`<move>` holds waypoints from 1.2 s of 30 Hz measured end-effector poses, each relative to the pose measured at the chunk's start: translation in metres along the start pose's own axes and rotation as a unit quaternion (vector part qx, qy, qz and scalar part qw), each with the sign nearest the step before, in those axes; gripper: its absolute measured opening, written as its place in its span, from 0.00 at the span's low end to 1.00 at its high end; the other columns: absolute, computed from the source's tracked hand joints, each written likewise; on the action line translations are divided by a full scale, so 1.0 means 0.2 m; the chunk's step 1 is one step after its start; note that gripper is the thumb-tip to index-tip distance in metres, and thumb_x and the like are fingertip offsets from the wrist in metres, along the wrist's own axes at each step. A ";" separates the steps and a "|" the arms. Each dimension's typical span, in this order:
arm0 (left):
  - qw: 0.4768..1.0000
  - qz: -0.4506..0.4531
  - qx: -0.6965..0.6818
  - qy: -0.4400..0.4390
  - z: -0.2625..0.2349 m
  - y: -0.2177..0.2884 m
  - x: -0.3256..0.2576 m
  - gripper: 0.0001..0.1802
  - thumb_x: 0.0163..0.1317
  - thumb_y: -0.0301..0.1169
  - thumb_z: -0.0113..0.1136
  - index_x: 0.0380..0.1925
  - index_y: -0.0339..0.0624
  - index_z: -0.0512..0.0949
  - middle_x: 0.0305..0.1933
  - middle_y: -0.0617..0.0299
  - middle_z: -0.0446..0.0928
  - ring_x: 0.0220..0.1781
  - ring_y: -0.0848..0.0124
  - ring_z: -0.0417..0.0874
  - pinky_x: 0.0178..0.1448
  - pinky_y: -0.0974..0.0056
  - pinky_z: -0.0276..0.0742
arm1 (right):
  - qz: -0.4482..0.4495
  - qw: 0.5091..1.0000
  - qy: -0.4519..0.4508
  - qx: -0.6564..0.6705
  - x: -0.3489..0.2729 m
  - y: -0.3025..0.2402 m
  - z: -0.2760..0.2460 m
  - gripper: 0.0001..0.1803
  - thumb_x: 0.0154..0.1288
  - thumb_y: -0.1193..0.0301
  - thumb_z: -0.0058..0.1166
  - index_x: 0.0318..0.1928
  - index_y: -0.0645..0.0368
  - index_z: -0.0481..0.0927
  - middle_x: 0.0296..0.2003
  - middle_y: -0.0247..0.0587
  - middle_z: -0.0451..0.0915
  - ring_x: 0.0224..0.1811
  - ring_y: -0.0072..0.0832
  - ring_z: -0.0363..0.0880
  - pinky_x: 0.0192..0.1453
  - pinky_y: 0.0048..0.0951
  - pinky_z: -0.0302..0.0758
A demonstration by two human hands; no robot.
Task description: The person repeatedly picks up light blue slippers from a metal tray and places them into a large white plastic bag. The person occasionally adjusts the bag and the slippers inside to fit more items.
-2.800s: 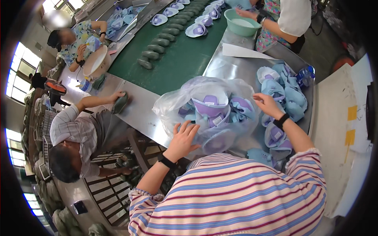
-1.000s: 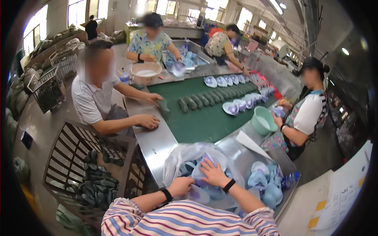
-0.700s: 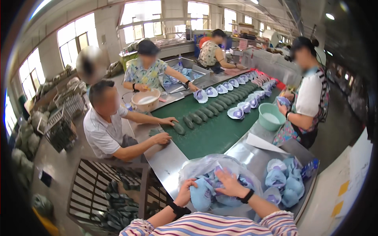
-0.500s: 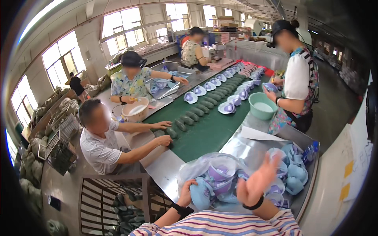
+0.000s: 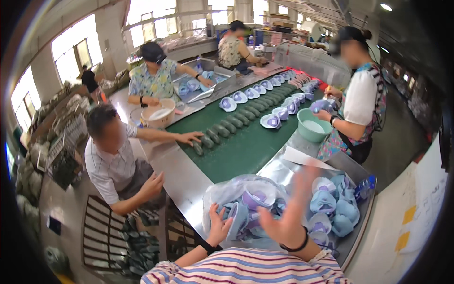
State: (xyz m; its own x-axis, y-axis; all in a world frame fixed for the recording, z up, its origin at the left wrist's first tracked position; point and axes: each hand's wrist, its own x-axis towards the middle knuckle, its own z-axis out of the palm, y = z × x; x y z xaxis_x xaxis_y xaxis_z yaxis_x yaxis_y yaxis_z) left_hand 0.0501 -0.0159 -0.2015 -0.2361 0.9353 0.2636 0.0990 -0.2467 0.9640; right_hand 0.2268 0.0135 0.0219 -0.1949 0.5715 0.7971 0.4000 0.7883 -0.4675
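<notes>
In front of me, a clear plastic bag [image 5: 213,194] lies open, filled with light-blue and purple shoe uppers [image 5: 257,198]. At the bag's left side is my left hand [image 5: 220,226], fingers apart, next to a blue upper [image 5: 238,220] and perhaps touching it. My right hand [image 5: 289,208] is raised over the bag's right part, its fingers spread and somewhat blurred, with nothing in them. It hides part of the bag. To the right of it, loose blue uppers [image 5: 344,220] are heaped in a metal tray [image 5: 362,232].
Dark green shoe lasts [image 5: 228,125] line the green conveyor belt [image 5: 236,163], with uppers in rows alongside. A co-worker [image 5: 111,156] at the left touches the nearest lasts. Another at the right works above a green basin [image 5: 314,127]. A barred crate [image 5: 97,232] holds more lasts.
My right hand has moved left over the bag, and my left fingers have lifted and spread. The left co-worker has drawn one hand back from the lasts. The whole view has shifted slightly.
</notes>
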 end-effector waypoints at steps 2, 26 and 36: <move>0.993 0.013 0.076 -0.089 0.09 0.00 0.00 0.30 0.58 0.32 0.54 0.56 0.34 0.53 0.64 0.45 0.43 0.67 0.49 0.53 0.63 0.53 0.61 | -0.257 0.854 0.442 0.098 -0.02 -0.03 0.00 0.34 0.58 0.61 0.45 0.62 0.60 0.53 0.65 0.56 0.43 0.68 0.51 0.41 0.64 0.58 0.44; 0.822 0.194 0.422 -0.330 -0.09 -0.04 -0.15 0.26 0.48 0.26 0.52 0.51 0.51 0.69 0.55 0.53 0.64 0.56 0.60 0.67 0.56 0.58 0.64 | 0.313 0.896 0.151 0.277 -0.44 0.46 -0.16 0.24 0.54 0.75 0.49 0.53 0.61 0.62 0.53 0.47 0.62 0.55 0.37 0.62 0.54 0.39 0.65; 0.830 0.205 0.420 -0.303 -0.10 -0.13 -0.14 0.39 0.36 0.37 0.65 0.56 0.59 0.65 0.66 0.47 0.53 0.65 0.57 0.58 0.61 0.49 0.51 | -0.332 0.817 0.452 -0.133 -0.04 0.16 -0.51 0.40 0.54 0.70 0.47 0.64 0.61 0.41 0.54 0.45 0.59 0.59 0.43 0.57 0.55 0.43 0.64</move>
State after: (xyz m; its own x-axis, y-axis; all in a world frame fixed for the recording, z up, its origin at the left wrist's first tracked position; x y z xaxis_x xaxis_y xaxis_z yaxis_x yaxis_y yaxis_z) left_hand 0.0345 -0.0410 -0.2338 0.4885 0.8351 0.2531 0.7508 -0.5500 0.3658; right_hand 0.3327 0.0101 0.0394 0.2461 -0.4585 0.8540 0.6788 0.7105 0.1858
